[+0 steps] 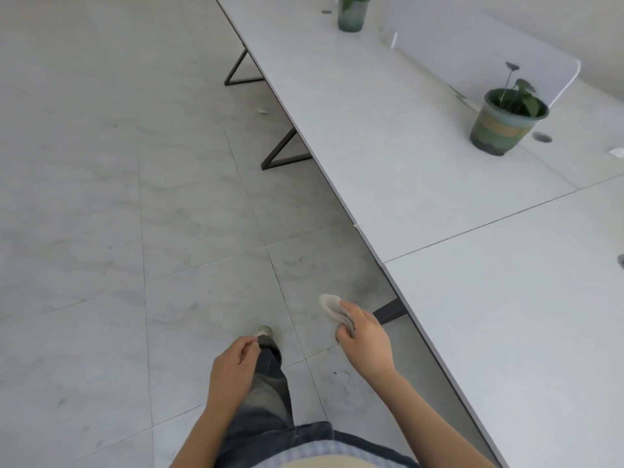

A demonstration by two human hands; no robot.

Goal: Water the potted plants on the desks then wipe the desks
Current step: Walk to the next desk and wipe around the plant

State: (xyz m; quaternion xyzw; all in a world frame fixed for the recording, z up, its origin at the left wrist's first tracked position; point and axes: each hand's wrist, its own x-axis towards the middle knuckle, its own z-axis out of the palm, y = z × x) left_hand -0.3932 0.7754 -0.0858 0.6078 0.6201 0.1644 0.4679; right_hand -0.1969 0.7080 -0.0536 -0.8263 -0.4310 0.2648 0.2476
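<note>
Currently the right hand (363, 336) is closed around a crumpled pale grey cloth (332, 307), fingers wrapped over the bunched part while a loose corner sticks out on the far side; it hangs over the grey tiled floor (118, 197), just left of the near edge of the long white desk (489, 315) and not touching it. The left hand (233, 361) is loosely curled with thumb near fingertips and holds nothing that I can see. Two plants stand on the desk run: a green-and-tan banded pot with leafy stems (506, 125) at the far right, beside the white divider panel (489, 55), and a tall green pot (353, 13) further off at the top edge. No watering vessel is in view, so I judge the wiping stage is at hand, though soil moisture cannot be read from here. Risks: a wide sweep toward the far right could strike the banded pot and tip it or push it against the divider, spilling soil on the surface. The cloth is bunched, so contact would be patchy and streaks may be left unless it is flattened. The seam (472, 228) between desk sections could trap pushed dirt. A small white scrap (617, 152) near the banded pot could be swept off onto the floor.
</note>
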